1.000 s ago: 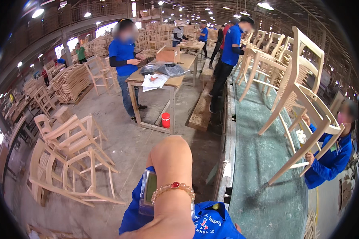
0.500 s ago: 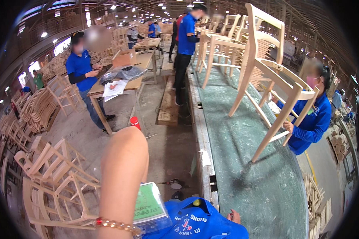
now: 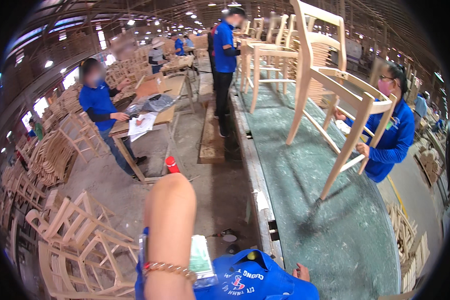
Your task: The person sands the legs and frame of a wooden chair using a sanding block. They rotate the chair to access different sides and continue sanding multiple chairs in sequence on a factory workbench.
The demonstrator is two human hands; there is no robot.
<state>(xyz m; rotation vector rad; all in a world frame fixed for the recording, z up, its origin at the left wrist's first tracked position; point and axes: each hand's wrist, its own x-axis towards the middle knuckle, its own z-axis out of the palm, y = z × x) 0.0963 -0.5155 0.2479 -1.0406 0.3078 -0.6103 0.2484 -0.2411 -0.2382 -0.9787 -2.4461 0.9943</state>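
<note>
My left forearm (image 3: 172, 220) rises bent from the lower edge, elbow forward, with a beaded bracelet (image 3: 172, 270) near the wrist. The left hand itself lies below the picture. Past my blue shirt (image 3: 250, 280), my right hand (image 3: 301, 272) shows small at the near edge of the green conveyor belt (image 3: 335, 245). Its visible fingers are apart and nothing shows in them. Ahead of it on the belt stands an unfinished wooden chair (image 3: 330, 85) without a seat panel. A co-worker (image 3: 390, 130) across the belt has a hand on this chair's front leg.
More wooden chairs (image 3: 272, 55) line the belt farther off, where another worker (image 3: 225, 50) stands. At left a worker stands by a wooden table (image 3: 167, 117) with papers and plastic. Stacked chair frames (image 3: 85, 245) fill the lower left. A red-capped bottle (image 3: 172, 164) stands beyond my elbow.
My view has shifted slightly, and my left elbow sits lower and farther right. The worker at the left table has moved their arms apart. My right hand stays by the belt.
</note>
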